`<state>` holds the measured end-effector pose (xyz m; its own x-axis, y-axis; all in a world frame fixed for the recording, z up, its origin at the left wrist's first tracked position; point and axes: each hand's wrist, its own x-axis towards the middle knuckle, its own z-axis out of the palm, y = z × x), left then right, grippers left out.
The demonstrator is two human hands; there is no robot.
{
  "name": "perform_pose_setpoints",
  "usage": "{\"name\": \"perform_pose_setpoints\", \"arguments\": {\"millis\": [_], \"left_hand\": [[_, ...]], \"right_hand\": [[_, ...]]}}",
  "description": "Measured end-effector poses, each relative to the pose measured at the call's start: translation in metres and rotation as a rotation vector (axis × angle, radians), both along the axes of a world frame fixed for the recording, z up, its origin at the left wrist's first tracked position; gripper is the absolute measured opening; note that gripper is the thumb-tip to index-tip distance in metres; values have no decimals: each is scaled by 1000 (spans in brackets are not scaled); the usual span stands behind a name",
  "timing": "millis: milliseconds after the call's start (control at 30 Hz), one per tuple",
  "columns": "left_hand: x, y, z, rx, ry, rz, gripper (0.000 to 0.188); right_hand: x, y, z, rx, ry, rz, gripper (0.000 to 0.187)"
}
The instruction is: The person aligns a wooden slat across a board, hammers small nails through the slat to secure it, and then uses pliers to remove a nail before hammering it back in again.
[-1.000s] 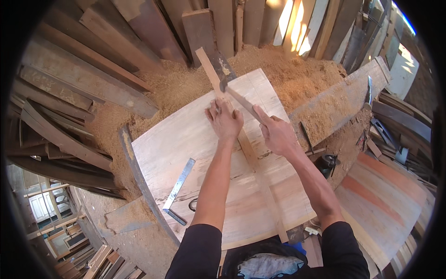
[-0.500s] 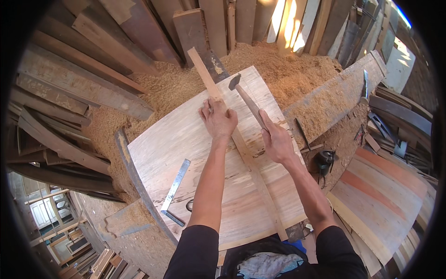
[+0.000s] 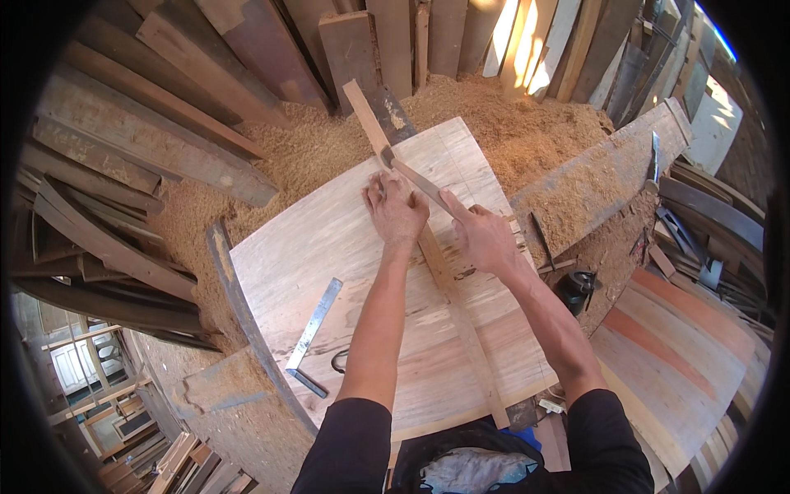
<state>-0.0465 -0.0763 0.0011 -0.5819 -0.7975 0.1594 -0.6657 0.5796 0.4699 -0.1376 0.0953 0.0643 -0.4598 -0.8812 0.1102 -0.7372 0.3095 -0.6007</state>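
A pale wooden panel (image 3: 313, 239) lies before me with a long wooden strip (image 3: 469, 329) across it, whose far end juts past the panel's edge. My left hand (image 3: 397, 207) rests on the strip with its fingers bent and drawn together; anything small between the fingertips is hidden. My right hand (image 3: 485, 237) is closed around the wooden handle of a hammer (image 3: 421, 183). The hammer's dark head is down at the strip, just beyond my left fingertips. A metal try square (image 3: 316, 325) lies on the panel left of my left forearm.
Sawdust (image 3: 494, 123) covers the ground around the panel. Leaning boards (image 3: 403, 49) line the far side. At the right are a dusty plank (image 3: 592, 177), a dark cup-like container (image 3: 574, 290) and a striped wooden panel (image 3: 675, 346). A dark ring-shaped thing (image 3: 339, 361) sits beside my left forearm.
The hammer has swung down and left, so its head has come from right of the strip onto it. My left hand has stayed at the strip. The whole view has shifted slightly.
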Motion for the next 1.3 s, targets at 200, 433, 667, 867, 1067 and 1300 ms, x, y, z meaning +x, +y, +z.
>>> {"name": "perform_pose_setpoints", "arguments": {"millis": [200, 433, 667, 867, 1067, 1300], "left_hand": [[4, -3, -5, -85, 11, -31, 71], [0, -2, -3, -24, -5, -1, 69], [3, -4, -5, -67, 21, -15, 71], [3, -5, -1, -13, -17, 3, 68], [7, -7, -4, -52, 37, -17, 65], [-22, 9, -12, 9, 142, -91, 66]], "right_hand": [[0, -3, 0, -30, -21, -3, 72], [2, 2, 4, -18, -74, -28, 67], [18, 22, 28, -222, -290, -125, 65], [45, 78, 11, -28, -742, -364, 63], [62, 112, 14, 112, -466, -401, 58], [86, 215, 32, 97, -125, -579, 27]]}}
